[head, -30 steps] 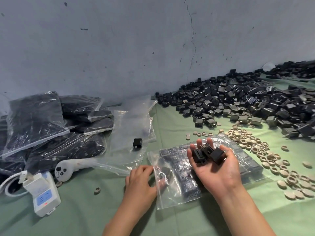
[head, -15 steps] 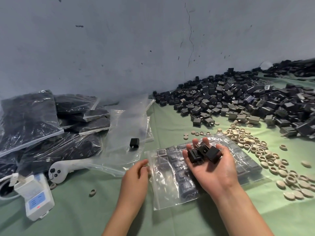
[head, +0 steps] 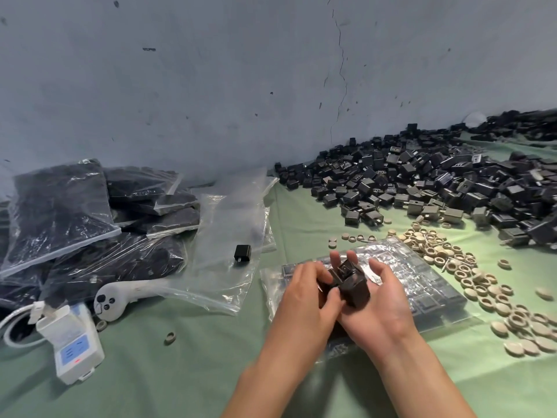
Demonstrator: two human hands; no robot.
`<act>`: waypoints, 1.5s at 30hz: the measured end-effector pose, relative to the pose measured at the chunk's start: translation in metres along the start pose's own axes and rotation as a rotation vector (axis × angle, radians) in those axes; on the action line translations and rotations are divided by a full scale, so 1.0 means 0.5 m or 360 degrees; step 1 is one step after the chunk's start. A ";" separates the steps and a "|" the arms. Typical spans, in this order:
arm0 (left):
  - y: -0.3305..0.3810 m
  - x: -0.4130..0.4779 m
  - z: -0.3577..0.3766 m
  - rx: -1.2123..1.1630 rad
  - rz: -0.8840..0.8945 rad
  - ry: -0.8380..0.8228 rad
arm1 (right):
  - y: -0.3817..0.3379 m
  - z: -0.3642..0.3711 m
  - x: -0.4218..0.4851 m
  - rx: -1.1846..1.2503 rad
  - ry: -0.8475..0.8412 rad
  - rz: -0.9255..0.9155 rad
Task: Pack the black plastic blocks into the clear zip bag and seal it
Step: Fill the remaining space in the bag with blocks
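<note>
My right hand (head: 384, 312) lies palm up over the clear zip bag (head: 431, 286) and carries a few black plastic blocks (head: 354, 286) on its palm and fingers. From the left, my left hand (head: 303, 297) reaches onto them, its fingers and thumb gripping a block. The bag lies flat on the green cloth (head: 301, 218) and holds rows of black blocks; both hands hide its near part. A big loose pile of black blocks (head: 422, 182) spreads along the wall at the back right.
Filled bags of blocks (head: 60, 212) are stacked at the left. Empty clear bags (head: 229, 224) lie beside them with one lone block (head: 242, 252) on top. Beige rings and caps (head: 470, 273) are scattered to the right. A white controller (head: 120, 294) and a white device (head: 75, 342) sit at the near left.
My left hand has left the bag's edge and moved right onto the blocks in my right palm. My right hand has stayed over the bag.
</note>
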State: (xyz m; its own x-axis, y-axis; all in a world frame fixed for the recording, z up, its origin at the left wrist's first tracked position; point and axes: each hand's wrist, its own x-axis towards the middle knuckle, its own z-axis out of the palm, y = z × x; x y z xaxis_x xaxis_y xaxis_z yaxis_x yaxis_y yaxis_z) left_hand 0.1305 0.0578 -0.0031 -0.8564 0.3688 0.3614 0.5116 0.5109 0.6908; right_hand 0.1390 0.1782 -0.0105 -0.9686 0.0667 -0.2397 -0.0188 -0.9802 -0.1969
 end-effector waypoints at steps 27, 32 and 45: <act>-0.174 -0.085 -0.092 0.0429 -0.0228 -0.0243 | -0.027 0.016 -0.021 0.0015 0.0098 -0.0040; -0.174 -0.041 -0.066 0.0624 -0.0293 -0.0223 | -0.022 0.017 -0.021 -0.0017 0.0109 -0.0031; -0.131 -0.060 -0.090 -0.0222 -0.0451 0.0554 | -0.003 0.027 -0.012 -0.0872 -0.0044 -0.0217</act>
State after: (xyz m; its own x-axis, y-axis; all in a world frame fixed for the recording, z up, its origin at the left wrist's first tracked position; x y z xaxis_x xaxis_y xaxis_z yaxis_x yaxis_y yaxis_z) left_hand 0.1196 -0.0215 -0.0309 -0.9457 -0.0650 0.3185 0.2602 0.4361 0.8615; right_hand 0.1418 0.1767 0.0042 -0.9726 0.1739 -0.1540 -0.0198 -0.7226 -0.6910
